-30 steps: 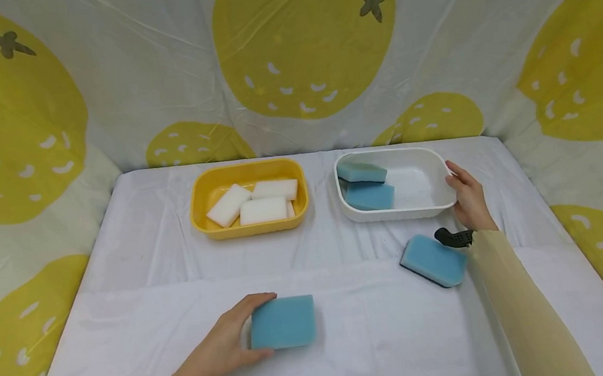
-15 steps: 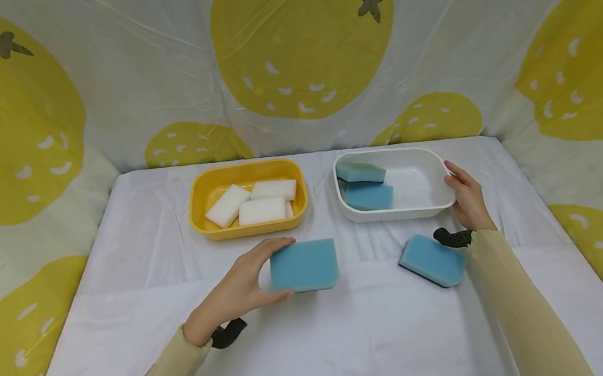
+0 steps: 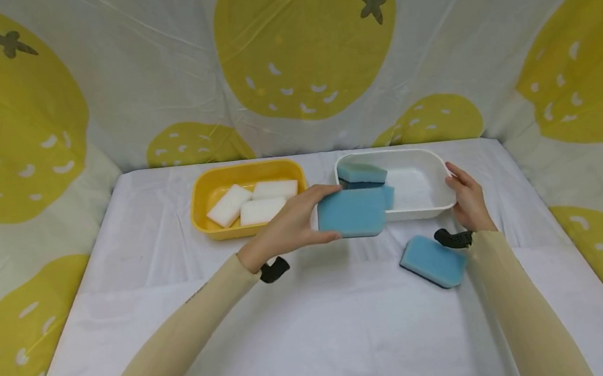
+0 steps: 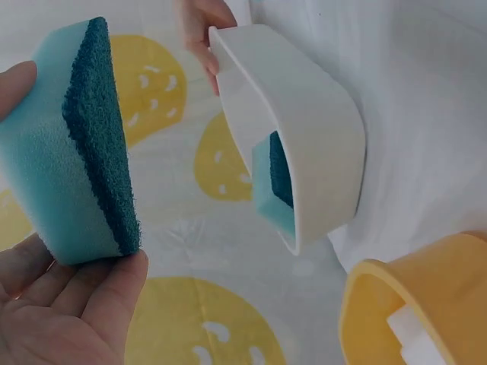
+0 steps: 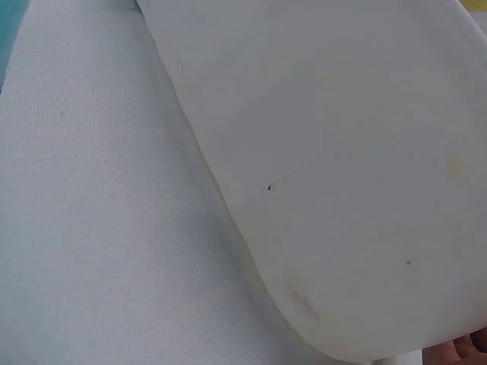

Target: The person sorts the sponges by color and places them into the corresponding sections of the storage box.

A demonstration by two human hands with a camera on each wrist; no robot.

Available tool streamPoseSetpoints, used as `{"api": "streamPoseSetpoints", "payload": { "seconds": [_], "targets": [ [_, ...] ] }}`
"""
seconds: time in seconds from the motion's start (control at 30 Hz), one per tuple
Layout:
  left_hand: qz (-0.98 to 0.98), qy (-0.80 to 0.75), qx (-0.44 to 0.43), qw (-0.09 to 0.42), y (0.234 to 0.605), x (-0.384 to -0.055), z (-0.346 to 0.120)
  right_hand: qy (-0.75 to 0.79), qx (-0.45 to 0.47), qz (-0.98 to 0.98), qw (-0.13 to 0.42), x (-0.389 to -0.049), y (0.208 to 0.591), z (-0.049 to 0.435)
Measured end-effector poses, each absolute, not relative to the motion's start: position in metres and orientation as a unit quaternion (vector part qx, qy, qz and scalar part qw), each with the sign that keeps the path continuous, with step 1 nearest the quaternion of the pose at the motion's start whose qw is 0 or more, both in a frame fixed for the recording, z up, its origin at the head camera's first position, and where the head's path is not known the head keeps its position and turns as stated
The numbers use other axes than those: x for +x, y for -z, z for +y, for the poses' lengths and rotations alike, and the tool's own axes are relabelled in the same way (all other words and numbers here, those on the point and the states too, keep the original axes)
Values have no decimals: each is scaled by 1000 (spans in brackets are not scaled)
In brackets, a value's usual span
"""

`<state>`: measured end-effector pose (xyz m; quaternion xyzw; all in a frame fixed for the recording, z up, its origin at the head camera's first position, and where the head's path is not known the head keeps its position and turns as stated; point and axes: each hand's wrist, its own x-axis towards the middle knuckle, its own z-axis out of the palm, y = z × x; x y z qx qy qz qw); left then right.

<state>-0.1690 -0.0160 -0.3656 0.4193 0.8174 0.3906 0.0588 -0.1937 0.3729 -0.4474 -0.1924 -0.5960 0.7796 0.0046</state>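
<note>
My left hand (image 3: 294, 221) holds a blue sponge (image 3: 351, 213) by its opposite edges, in front of the left end of a white plastic bin (image 3: 421, 213). Seen from the left wrist, this sponge (image 4: 46, 160) has a dark teal scouring layer on one face. My right hand (image 3: 469, 197) grips the bin's right rim; in the right wrist view only some fingers (image 5: 456, 351) show at the corner. Inside the bin's left end lie two blue sponges, the back one (image 3: 362, 173) tilted and the front one (image 3: 389, 196) partly hidden by the held sponge.
Another blue sponge (image 3: 434, 261) lies on the white cloth (image 3: 362, 330) near my right wrist. Left of the bin stands a yellow bin (image 3: 195, 209) with several white sponge blocks (image 3: 229, 205). A lemon-print curtain (image 3: 165, 73) hangs behind the table.
My left hand has lifted the sponge from the front of the table and carried it forward and right to the white bin. The right hand stays on the bin's rim.
</note>
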Motion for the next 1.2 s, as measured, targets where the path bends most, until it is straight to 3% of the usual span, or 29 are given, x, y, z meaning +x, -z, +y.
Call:
{"api": "streamPoseSetpoints", "payload": {
  "seconds": [0.6,1.2],
  "targets": [
    [848,-336,394,114,365,-228,65,-775,-197,-600,-2,-194,446,374],
    [867,-300,378,125,393,-247,111,-781,-199,-592,2,-195,449,374]
  ]
}}
